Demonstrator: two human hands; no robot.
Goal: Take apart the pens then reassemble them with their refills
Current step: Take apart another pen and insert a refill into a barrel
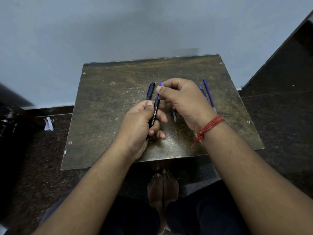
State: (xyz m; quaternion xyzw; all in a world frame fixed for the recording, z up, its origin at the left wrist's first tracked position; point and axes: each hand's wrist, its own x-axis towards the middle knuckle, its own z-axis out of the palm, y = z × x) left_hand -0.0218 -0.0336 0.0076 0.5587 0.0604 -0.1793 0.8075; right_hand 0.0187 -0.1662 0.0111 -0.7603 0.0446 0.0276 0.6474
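Observation:
My left hand grips a black pen barrel with white lettering, held upright over the small brown table. A blue refill sticks out of the barrel's top, and my right hand pinches that refill between thumb and fingers. A black pen cap with a blue clip lies on the table just left of the barrel. Right of my right hand lie another blue refill and a blue pen part, partly hidden by the hand. A small grey piece lies under my right palm.
The table stands against a pale grey wall on a dark speckled floor. A scrap of white paper lies on the floor at left. My bare feet rest under the table's front edge. A dark slanted surface rises at right.

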